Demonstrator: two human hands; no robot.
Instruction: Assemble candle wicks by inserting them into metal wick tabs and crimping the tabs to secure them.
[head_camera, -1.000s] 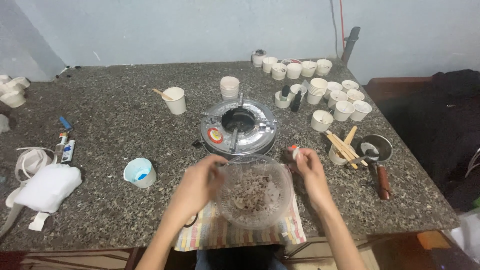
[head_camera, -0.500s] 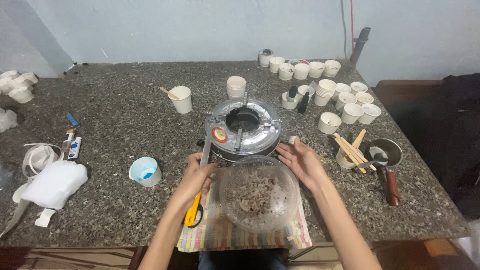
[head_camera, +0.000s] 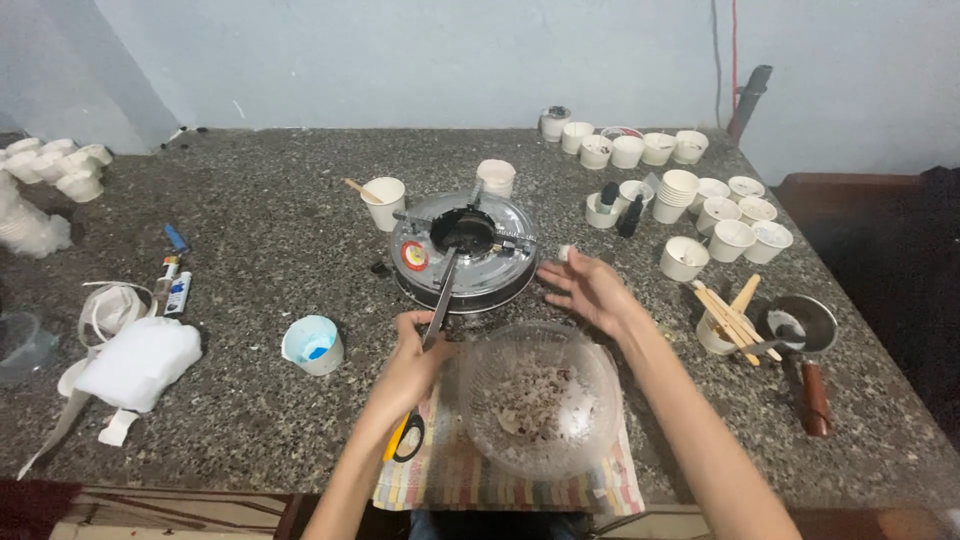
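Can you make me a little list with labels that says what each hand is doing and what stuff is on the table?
Left hand: grips yellow-handled scissors, blades pointing at the round silver stove
Right hand: open, empty, hovering beside the stove
Front: clear glass bowl with brown bits, on a striped cloth
Left: blue-and-white cup, white cloth bundle
Right: many white paper cups, wooden sticks, small metal pan
Surface: speckled stone table

We look steeply down from head height over the near edge of the speckled stone surface (head_camera: 250, 250), facing the pale blue wall (head_camera: 400, 60) behind it. Our single view sits close, with both forearms entering from the bottom.
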